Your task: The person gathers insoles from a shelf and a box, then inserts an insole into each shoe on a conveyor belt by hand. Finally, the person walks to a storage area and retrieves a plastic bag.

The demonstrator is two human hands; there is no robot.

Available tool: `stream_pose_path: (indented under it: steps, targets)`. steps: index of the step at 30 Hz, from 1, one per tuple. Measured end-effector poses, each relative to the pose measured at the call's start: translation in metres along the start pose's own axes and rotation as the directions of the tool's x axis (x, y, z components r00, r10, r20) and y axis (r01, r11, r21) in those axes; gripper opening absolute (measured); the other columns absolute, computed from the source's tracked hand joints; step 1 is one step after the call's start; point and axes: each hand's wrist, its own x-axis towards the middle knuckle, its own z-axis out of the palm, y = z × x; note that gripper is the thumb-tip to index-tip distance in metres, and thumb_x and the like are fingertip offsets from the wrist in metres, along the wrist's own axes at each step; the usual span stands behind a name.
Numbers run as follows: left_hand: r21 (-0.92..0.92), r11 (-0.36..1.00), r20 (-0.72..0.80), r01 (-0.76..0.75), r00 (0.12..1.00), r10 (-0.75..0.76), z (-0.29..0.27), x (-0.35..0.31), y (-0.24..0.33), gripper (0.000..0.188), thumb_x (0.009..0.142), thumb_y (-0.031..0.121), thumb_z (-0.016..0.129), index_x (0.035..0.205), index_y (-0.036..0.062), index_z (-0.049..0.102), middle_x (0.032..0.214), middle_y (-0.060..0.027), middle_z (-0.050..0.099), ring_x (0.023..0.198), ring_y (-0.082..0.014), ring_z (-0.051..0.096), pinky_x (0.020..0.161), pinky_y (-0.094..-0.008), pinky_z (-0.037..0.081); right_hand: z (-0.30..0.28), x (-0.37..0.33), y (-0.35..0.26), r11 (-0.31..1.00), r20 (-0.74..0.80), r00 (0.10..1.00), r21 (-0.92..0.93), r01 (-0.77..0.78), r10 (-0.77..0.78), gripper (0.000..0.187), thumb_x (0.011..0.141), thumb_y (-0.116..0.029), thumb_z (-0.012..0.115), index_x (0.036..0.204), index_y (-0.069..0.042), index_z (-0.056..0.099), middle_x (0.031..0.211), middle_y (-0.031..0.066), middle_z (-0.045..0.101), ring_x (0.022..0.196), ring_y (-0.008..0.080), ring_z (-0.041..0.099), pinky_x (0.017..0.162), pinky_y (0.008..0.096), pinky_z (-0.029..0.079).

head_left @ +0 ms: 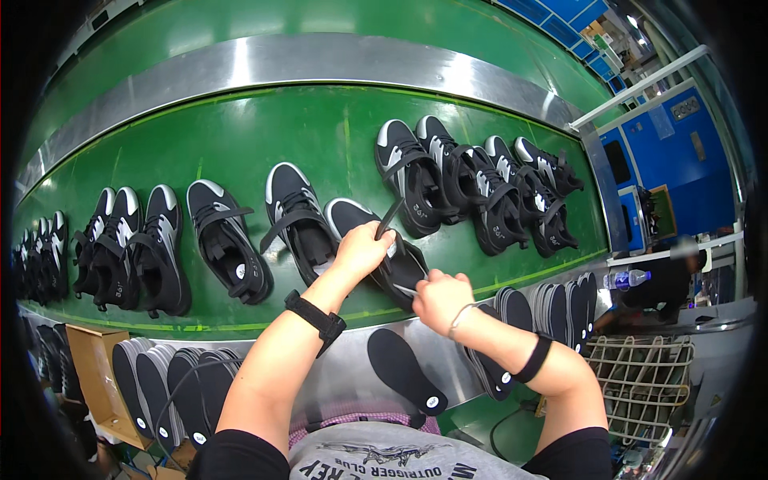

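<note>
A black sneaker with a white-grey toe rim [350, 214] lies on the green belt in front of me, its toe pointing away and to the left. My left hand [362, 254] is closed on its black strap [390, 216], pulling it up off the tongue. At the heel of the same sneaker my right hand [442, 302] is closed, fingers curled at the collar; the fingertips are partly hidden. Just left of it sits another sneaker [290, 188], strap lying out to the side. A single black insole [400, 368] with a white round label rests on the metal edge nearest me.
More matching sneakers stand on the green belt [336, 128], in a group to the right [416, 192] and a row to the left [164, 240]. Stacked insoles line the near edge at left [152, 384] and right [512, 308]. A cardboard box [96, 376] and a wire basket [640, 384] flank me.
</note>
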Motion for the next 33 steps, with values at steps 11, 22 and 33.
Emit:
stream_pose_path:
  steps: [11, 22, 33]
  targets:
    - [0.131, 0.989, -0.154, -0.072, 0.984, 0.092, 0.002, -0.004, -0.004, 0.028, 0.080, 0.023, 0.050, 0.093, -0.0004, 0.055, 0.077, -0.0176, 0.059, 0.074, -0.0293, 0.058, 0.066, -0.0354, 0.042, 0.049, 0.065, -0.003, 0.997, 0.175, 0.984, 0.074, 0.022, -0.035, 0.019, 0.077, -0.012, 0.045, 0.088, -0.002, 0.056, 0.103, 0.0207, 0.050, 0.087, 0.0319, 0.056, 0.074, 0.0397, 0.046]
    - [0.227, 0.971, -0.132, -0.071, 0.986, 0.102, 0.014, -0.007, 0.007, 0.029, 0.080, 0.025, 0.050, 0.093, -0.0007, 0.055, 0.080, -0.0201, 0.059, 0.078, -0.0336, 0.057, 0.068, -0.0383, 0.042, 0.106, 0.088, 0.012, 0.960, 0.432, 0.865, -0.006, -0.281, 0.256, 0.037, 0.079, -0.014, 0.046, 0.115, -0.005, 0.046, 0.107, 0.0174, 0.053, 0.097, 0.0270, 0.055, 0.084, 0.0334, 0.043]
    - [0.258, 0.964, -0.149, -0.060, 0.984, 0.101, 0.008, -0.008, 0.006, 0.030, 0.081, 0.027, 0.048, 0.091, 0.0001, 0.055, 0.078, -0.0208, 0.058, 0.079, -0.0351, 0.056, 0.070, -0.0415, 0.043, -0.009, 0.045, 0.000, 0.981, 0.770, 0.635, -0.074, 0.180, -0.059, 0.041, 0.076, -0.025, 0.046, 0.109, -0.001, 0.050, 0.104, 0.0137, 0.056, 0.100, 0.0267, 0.052, 0.092, 0.0486, 0.027]
